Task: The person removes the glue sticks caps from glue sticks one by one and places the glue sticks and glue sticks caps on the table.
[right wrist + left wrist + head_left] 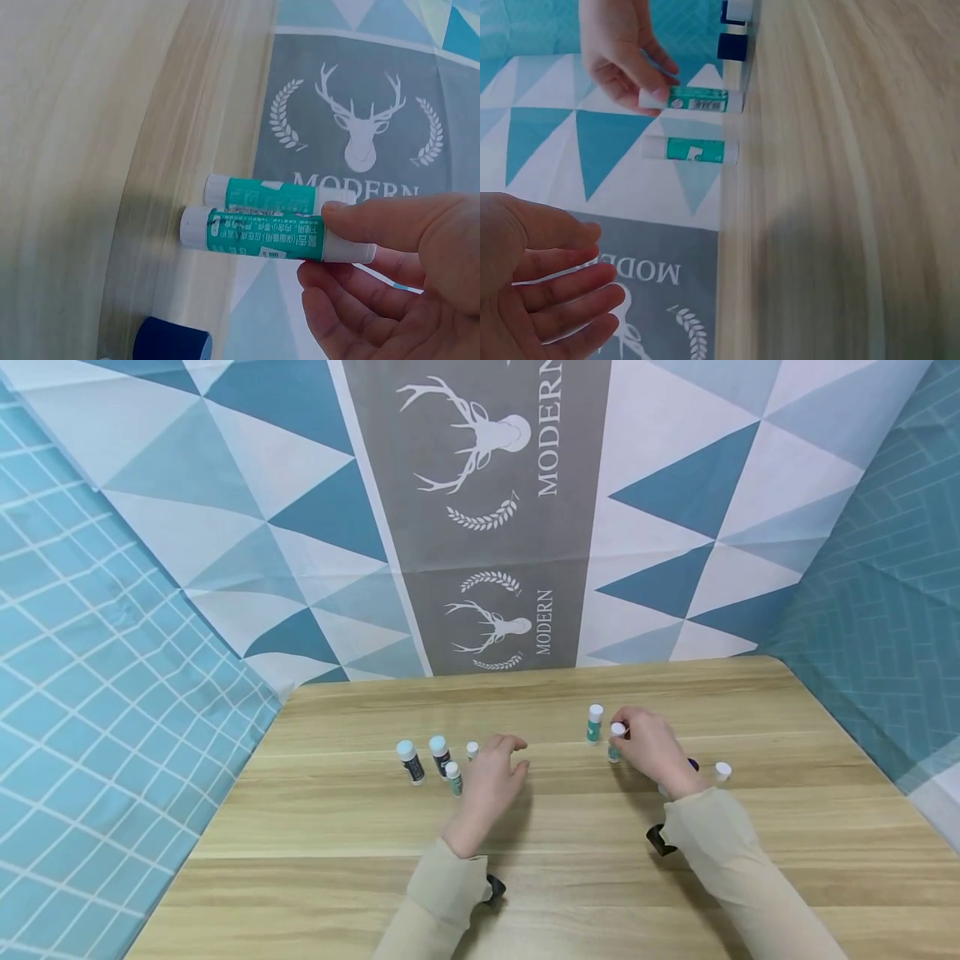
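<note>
My right hand point(654, 750) pinches a green-labelled glue stick point(270, 234) by its white upper end, between thumb and fingers. It stands upright on the table. Close beside it is a second green glue stick point(595, 724), also upright. On the left, my left hand point(491, 781) is held over the table with its fingers loosely bent and nothing between them, as the left wrist view shows. Just left of that hand stand a green glue stick point(454, 778) and another white-capped stick point(472, 749), the latter partly hidden by the hand.
Two dark-labelled sticks with pale caps, one at the far left point(410, 762) and one beside it point(440, 757), stand on the wooden table point(337, 827). Behind my right wrist are a white-capped item point(722, 771) and a dark blue one point(172, 341). Patterned cloth point(660, 510) hangs beyond the table's back edge.
</note>
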Demonstrator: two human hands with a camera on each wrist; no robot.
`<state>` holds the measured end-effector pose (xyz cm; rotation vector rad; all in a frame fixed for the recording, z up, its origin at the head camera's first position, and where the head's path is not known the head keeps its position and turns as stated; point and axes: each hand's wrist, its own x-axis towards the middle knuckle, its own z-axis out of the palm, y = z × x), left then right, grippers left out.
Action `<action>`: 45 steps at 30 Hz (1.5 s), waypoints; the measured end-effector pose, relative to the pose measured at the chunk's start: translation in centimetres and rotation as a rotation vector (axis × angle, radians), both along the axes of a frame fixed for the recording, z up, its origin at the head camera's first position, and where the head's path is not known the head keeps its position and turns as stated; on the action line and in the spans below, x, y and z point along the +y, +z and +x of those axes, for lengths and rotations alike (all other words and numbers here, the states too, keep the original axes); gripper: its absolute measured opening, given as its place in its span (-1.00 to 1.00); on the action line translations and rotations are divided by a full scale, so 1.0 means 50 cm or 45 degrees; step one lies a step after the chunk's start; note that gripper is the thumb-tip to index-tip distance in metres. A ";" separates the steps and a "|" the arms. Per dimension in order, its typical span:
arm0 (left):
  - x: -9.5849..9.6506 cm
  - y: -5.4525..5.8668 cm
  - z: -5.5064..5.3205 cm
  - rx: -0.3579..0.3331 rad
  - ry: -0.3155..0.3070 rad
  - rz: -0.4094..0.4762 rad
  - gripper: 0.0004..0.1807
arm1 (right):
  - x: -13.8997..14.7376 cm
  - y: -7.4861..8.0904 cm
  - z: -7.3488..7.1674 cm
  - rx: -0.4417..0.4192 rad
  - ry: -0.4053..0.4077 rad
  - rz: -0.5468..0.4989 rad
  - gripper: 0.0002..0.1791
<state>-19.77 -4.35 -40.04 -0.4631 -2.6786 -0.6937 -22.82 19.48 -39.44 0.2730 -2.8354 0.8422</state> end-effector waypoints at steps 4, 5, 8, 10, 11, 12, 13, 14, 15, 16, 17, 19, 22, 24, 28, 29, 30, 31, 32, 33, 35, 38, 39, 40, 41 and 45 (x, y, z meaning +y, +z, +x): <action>0.013 -0.006 0.000 -0.019 -0.031 0.003 -0.76 | -0.009 0.004 0.006 0.009 0.011 -0.008 -0.90; 0.016 -0.008 0.001 -0.035 -0.041 0.008 -0.76 | -0.012 0.005 0.007 0.013 0.014 -0.012 -0.91; 0.025 -0.017 0.000 -0.066 -0.071 0.025 -0.77 | -0.020 0.008 0.013 0.020 0.026 -0.032 -0.88; 0.029 -0.022 0.000 -0.070 -0.079 0.027 -0.78 | -0.025 0.009 0.017 0.021 0.040 -0.048 -0.83; 0.031 -0.024 0.000 -0.067 -0.080 0.027 -0.78 | -0.028 0.010 0.019 0.029 0.050 -0.050 -0.81; 0.033 -0.026 -0.001 -0.060 -0.077 0.027 -0.79 | -0.032 0.010 0.021 0.035 0.058 -0.054 -0.80; 0.035 -0.026 0.000 -0.055 -0.077 0.029 -0.78 | -0.035 0.012 0.022 0.047 0.072 -0.060 -0.78; 0.037 -0.027 -0.001 -0.054 -0.077 0.031 -0.78 | -0.039 0.013 0.024 0.052 0.083 -0.068 -0.79; 0.040 -0.028 -0.001 -0.051 -0.076 0.033 -0.78 | -0.042 0.014 0.026 0.051 0.095 -0.076 -0.79; 0.042 -0.028 -0.002 -0.055 -0.076 0.037 -0.78 | -0.046 0.016 0.028 0.055 0.104 -0.083 -0.80; 0.045 -0.029 -0.002 -0.060 -0.078 0.042 -0.78 | -0.050 0.017 0.031 0.057 0.111 -0.094 -0.81; 0.050 -0.029 -0.003 -0.073 -0.087 0.056 -0.77 | -0.057 0.020 0.035 0.053 0.124 -0.125 -0.81; 0.058 -0.030 -0.005 -0.086 -0.101 0.083 -0.74 | -0.066 0.021 0.041 0.072 0.141 -0.148 -0.82; 0.064 -0.031 -0.006 -0.093 -0.111 0.098 -0.72 | -0.071 0.020 0.044 0.082 0.157 -0.164 -0.82; 0.072 -0.035 -0.006 -0.105 -0.128 0.109 -0.70 | -0.077 0.015 0.049 0.067 0.180 -0.191 -0.82; 0.073 -0.036 -0.006 -0.106 -0.133 0.109 -0.70 | -0.079 0.014 0.050 0.057 0.181 -0.201 -0.82; 0.074 -0.036 -0.006 -0.104 -0.137 0.109 -0.71 | -0.080 0.012 0.051 0.049 0.181 -0.213 -0.82; 0.075 -0.036 -0.005 -0.096 -0.140 0.105 -0.71 | -0.081 0.011 0.052 0.044 0.180 -0.222 -0.81; 0.075 -0.036 -0.005 -0.091 -0.142 0.100 -0.72 | -0.083 0.011 0.053 0.040 0.179 -0.231 -0.81; 0.076 -0.036 -0.005 -0.084 -0.143 0.096 -0.73 | -0.084 0.010 0.054 0.034 0.181 -0.246 -0.81; 0.077 -0.035 -0.003 -0.072 -0.146 0.089 -0.75 | -0.087 0.009 0.058 0.018 0.184 -0.272 -0.80; 0.077 -0.034 0.000 -0.066 -0.151 0.083 -0.77 | -0.091 0.008 0.062 -0.007 0.185 -0.304 -0.80; 0.077 -0.034 0.001 -0.064 -0.151 0.083 -0.78 | -0.092 0.008 0.064 -0.013 0.184 -0.311 -0.79; 0.077 -0.034 0.001 -0.063 -0.154 0.084 -0.78 | -0.094 0.008 0.065 -0.017 0.181 -0.315 -0.79; 0.076 -0.034 0.002 -0.060 -0.156 0.084 -0.78 | -0.095 0.007 0.066 -0.016 0.178 -0.318 -0.79; 0.074 -0.034 0.005 -0.036 -0.168 0.062 -0.82 | -0.098 0.006 0.071 -0.010 0.175 -0.308 -0.83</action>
